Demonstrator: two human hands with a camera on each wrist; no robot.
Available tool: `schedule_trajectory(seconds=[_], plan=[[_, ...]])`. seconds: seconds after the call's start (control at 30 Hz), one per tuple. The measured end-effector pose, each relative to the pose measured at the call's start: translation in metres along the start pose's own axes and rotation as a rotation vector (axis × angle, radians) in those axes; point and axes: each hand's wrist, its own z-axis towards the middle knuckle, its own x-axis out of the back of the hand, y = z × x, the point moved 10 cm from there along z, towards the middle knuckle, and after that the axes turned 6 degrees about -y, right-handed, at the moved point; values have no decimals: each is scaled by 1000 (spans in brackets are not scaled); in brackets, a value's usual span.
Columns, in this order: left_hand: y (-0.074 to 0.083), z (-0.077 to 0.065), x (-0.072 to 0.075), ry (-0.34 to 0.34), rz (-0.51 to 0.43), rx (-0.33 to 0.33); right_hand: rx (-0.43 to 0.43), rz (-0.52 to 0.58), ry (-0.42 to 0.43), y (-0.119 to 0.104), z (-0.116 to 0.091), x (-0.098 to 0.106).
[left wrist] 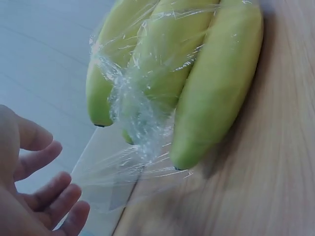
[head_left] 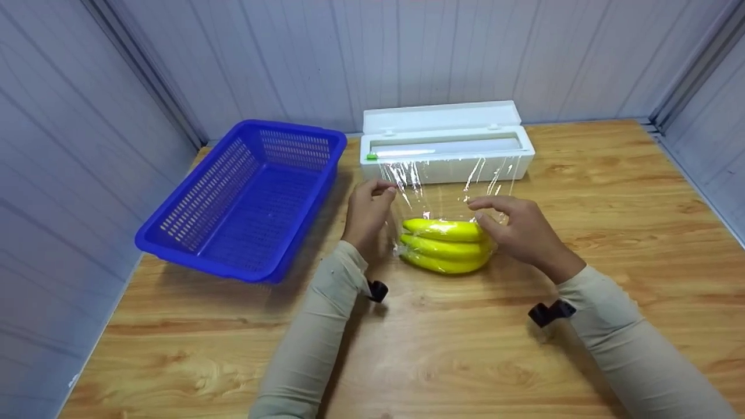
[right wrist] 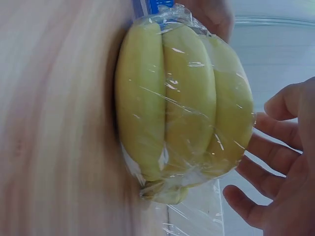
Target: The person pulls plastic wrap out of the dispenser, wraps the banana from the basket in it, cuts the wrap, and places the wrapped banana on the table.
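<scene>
A bunch of yellow bananas [head_left: 445, 249] lies on the table, wrapped in clear cling film [left wrist: 140, 105] that bunches up over the tips at one end. From the bunch, a sheet of the film stretches back to a white cling film box [head_left: 448, 170] with its lid raised. My left hand [head_left: 368, 214] is at the left edge of the sheet; in the left wrist view its bent fingers stand apart from the banana tips. On the other side, my right hand [head_left: 518, 230] has loosely spread fingers [right wrist: 273, 150] close beside the wrapped bananas. Neither hand visibly grips anything.
A blue plastic basket [head_left: 302, 235] with slotted sides stands on the wooden table [head_left: 442, 355], left of the hands. Pale panel walls [head_left: 430, 58] border the table at the back and both sides. A green slider [head_left: 372, 156] sits on the box's front edge.
</scene>
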Motion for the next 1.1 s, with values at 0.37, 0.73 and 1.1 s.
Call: schedule_trajectory(seconds=[0.37,0.73,1.1], plan=[[-7,7,5,132,125,57,-10,-7,-72,0,20,1],[-14,19,-3,54,204,106,-35,-18,-129,3,35,-5],[-16,26,-8,25,448,81,-21,-97,-218,-6,54,-1]])
